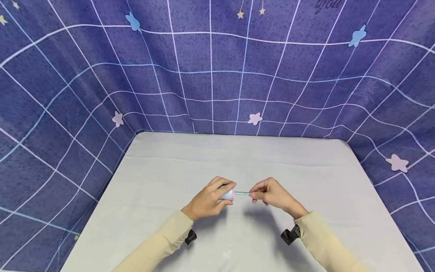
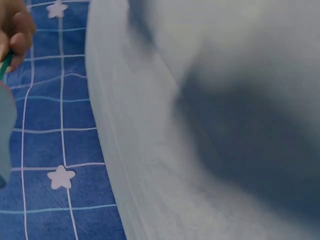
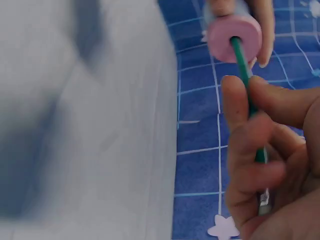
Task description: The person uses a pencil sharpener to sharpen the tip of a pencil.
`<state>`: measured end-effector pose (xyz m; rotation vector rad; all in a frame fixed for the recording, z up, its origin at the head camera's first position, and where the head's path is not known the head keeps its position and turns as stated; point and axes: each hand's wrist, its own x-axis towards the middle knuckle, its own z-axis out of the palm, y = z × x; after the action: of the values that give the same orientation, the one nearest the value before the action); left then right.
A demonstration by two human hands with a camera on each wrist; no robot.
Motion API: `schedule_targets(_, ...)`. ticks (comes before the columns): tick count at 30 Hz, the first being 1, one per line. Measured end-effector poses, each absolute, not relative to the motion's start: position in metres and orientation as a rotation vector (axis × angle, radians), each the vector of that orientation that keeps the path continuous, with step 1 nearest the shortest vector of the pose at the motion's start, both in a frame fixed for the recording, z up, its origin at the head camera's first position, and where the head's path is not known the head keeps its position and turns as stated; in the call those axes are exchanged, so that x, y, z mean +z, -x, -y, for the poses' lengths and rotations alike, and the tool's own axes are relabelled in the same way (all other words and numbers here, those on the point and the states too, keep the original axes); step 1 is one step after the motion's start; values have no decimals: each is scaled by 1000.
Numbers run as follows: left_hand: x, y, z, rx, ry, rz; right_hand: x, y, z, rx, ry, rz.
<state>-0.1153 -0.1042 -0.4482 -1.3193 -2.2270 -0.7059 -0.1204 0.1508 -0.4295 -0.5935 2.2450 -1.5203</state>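
Note:
My left hand (image 1: pixel 211 197) grips a small pale-blue, rounded pencil sharpener (image 1: pixel 225 195) with a pink end, fingers over the top and thumb beneath. A green pencil (image 1: pixel 242 193) runs into the hole in that pink end (image 3: pixel 220 42), so its tip is hidden inside. On the other side my right hand (image 1: pixel 274 194) pinches the pencil between thumb and forefinger. In the right wrist view, the pencil's silver ferrule (image 3: pixel 264 199) lies among the curled fingers. Only the sharpener's side (image 2: pixel 5 135) shows at the left edge of the left wrist view.
Both hands are above a table with a white cover (image 1: pixel 163 170). A blue-purple curtain (image 1: pixel 224 87) with grid lines and stars surrounds its back and sides. Black wrist cameras (image 1: pixel 290 235) hang below the beige sleeves (image 1: pixel 326 241).

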Motion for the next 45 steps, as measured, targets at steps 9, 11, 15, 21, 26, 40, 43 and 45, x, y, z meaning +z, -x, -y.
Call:
schedule_targets(9, -441, 119, 108, -1066, 1077, 2520, -445, 103, -141, -1186, 1118, -3099)
schedule_targets(11, -438, 120, 108, -1194, 1007, 2597, -448, 104, -140, -1106, 1302, -3244)
schedule_targets(15, -432, 121, 108, -1398, 928, 2690, -453, 105, -140, -1016, 1578, -3363)
schedule_targets(21, -431, 121, 108, -1497, 925, 2695, -460, 103, -138, -1100, 1629, -3401)
schedule_targets(26, -437, 115, 104, -1322, 1041, 2584, -461, 99, -135, -1413, 1336, -3248)
schedule_targets(40, -454, 109, 101, -562, 1366, 2062, -428, 117, -155, -1542, 480, -1997)
schedule_targets(43, -452, 111, 101, -564, 1353, 2056, -429, 119, -156, -1526, 492, -2077)
schedule_targets(45, -448, 113, 101, -591, 1335, 2049, -428, 120, -156, -1523, 487, -2153)
